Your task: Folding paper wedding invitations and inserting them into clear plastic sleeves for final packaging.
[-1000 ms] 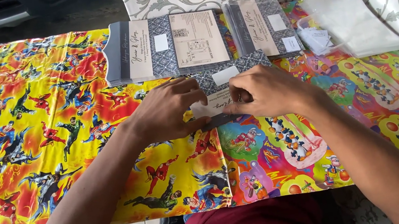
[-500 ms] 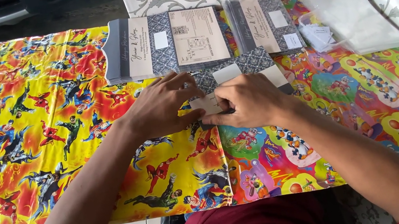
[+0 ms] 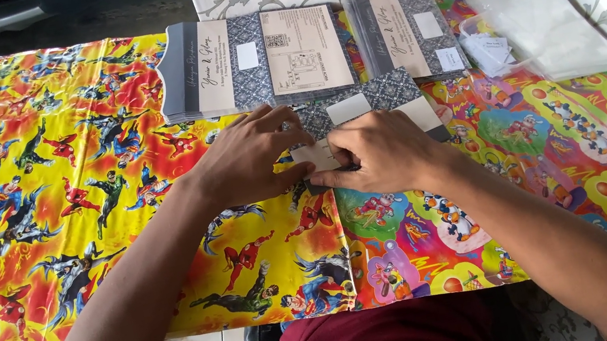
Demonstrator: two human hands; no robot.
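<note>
2 hands meet on the grey patterned card (image 3: 382,100), which lies near the far edge of the table (image 3: 44,238), long axis tilted left-right. Left hand (image 3: 248,159) presses it flat, fingers together; right hand (image 3: 383,153) pinches a small white label (image 3: 318,157) onto its near end.

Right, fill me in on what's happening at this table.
A person is working with both hands on one patterned grey card lying on colourful cartoon wrapping paper. The left hand and right hand press together on a small white label at the card's near end. Two stacks of matching cards sit behind it, and clear plastic sleeves lie to the right.
</note>
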